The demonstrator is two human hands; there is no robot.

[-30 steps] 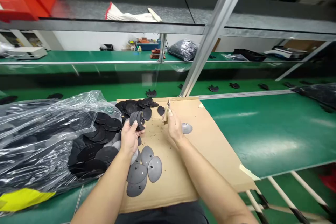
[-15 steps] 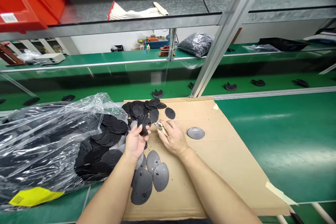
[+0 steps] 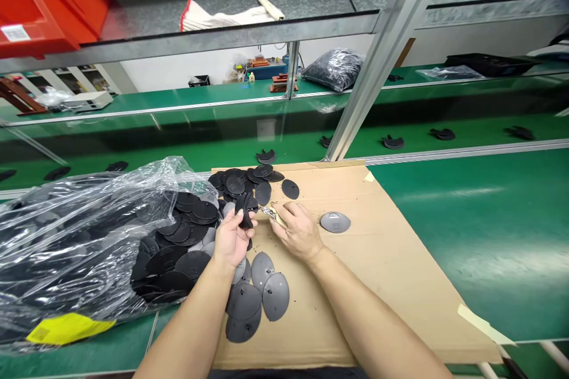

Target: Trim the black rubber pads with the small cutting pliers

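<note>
My left hand (image 3: 232, 238) is closed round a curved black plastic part (image 3: 243, 211), held tilted above the cardboard sheet (image 3: 338, 290). In my right hand (image 3: 297, 231) is a pair of nippers (image 3: 269, 212) with pale handles; its metal jaws reach to the right side of the curved part. Whether the jaws touch it is too small to tell. Beyond my hands lies a pile of black oval plates (image 3: 235, 185). Nearer me are several dark grey oval plates (image 3: 275, 297). A lone grey oval plate (image 3: 335, 222) lies to the right of my right hand.
At left, a clear plastic bag (image 3: 89, 237) spills black and grey oval plates. Behind the cardboard runs a green conveyor belt (image 3: 200, 157) carrying spaced black parts. A slanted metal post (image 3: 368, 83) rises at its edge. A red bin (image 3: 53, 0) and a glove (image 3: 226, 16) sit on the shelf above.
The view has shifted slightly. Both hands keep their hold, with the nippers' jaws still beside the curved black part. Parts on the belt have barely changed place.
</note>
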